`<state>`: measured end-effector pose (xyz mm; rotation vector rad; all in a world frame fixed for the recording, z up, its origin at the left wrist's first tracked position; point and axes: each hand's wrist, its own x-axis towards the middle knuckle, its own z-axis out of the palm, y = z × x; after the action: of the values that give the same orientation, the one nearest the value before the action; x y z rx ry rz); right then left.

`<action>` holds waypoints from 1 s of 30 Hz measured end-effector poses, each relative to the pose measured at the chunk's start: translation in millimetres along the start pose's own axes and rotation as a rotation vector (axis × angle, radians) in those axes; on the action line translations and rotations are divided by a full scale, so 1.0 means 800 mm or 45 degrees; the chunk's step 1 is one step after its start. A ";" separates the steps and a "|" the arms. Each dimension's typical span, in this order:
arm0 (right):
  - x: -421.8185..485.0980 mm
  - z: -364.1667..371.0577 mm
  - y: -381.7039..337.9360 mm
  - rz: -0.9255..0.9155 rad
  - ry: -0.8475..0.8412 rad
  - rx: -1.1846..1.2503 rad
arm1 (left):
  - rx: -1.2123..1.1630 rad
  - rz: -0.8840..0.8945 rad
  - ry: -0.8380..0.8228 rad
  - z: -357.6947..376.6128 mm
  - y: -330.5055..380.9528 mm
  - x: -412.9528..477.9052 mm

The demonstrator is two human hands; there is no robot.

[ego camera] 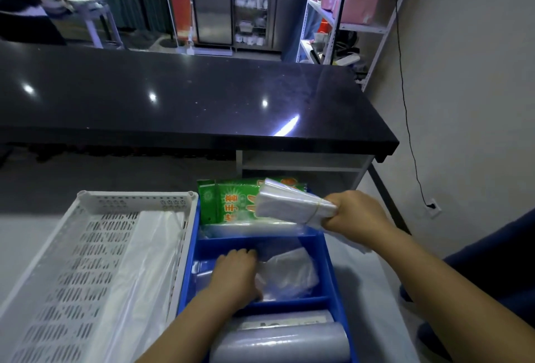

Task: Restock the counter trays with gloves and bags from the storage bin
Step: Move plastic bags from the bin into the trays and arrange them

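Note:
A blue divided tray (325, 264) lies in front of me. My right hand (354, 212) grips a banded bundle of clear plastic bags (289, 203) above the tray's far compartment. That compartment holds green glove packets (228, 203). My left hand (234, 275) reaches into the middle compartment, its fingers resting on loose clear plastic (286, 275); whether it grips any is hidden. The near compartment holds rolls of plastic bags (278, 342).
A white perforated basket (86, 261) with a sheet of clear plastic inside stands left of the blue tray. A black counter (188, 102) runs across behind, with a white shelf unit under its right end. Metal shelving and a cabinet stand farther back.

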<state>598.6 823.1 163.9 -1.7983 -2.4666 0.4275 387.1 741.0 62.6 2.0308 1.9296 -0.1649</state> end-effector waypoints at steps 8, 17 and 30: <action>0.011 0.003 -0.002 -0.016 0.045 0.168 | -0.286 0.080 -0.180 -0.017 -0.007 -0.003; 0.022 0.007 -0.036 -0.169 0.049 0.271 | -0.094 0.267 0.248 -0.030 -0.006 -0.038; 0.026 0.059 -0.078 -0.389 -0.266 -0.188 | 0.128 -0.058 0.722 -0.144 -0.096 -0.156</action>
<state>524.1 816.4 132.6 -1.4466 -2.9252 0.4397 285.5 660.7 197.0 2.2745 2.3287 0.3503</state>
